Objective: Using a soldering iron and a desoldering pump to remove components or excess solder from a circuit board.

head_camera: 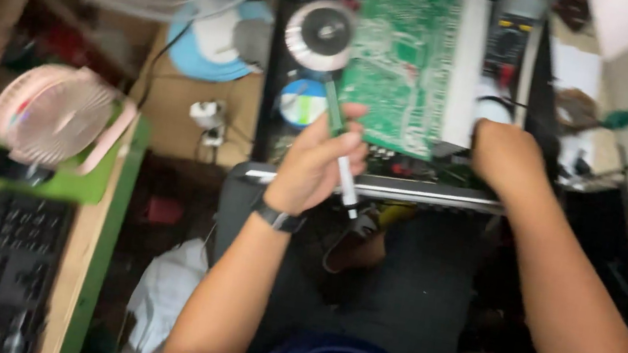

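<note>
Above lap — green circuit board

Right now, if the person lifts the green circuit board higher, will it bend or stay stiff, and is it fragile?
The green circuit board looks like a flat, thin, rigid panel standing tilted over the open chassis, so it probably stays stiff and feels light. Its face seems densely covered with small parts, so it is likely fragile. The left hand holds a slim tool at its lower edge; a slip could scratch it.
</note>
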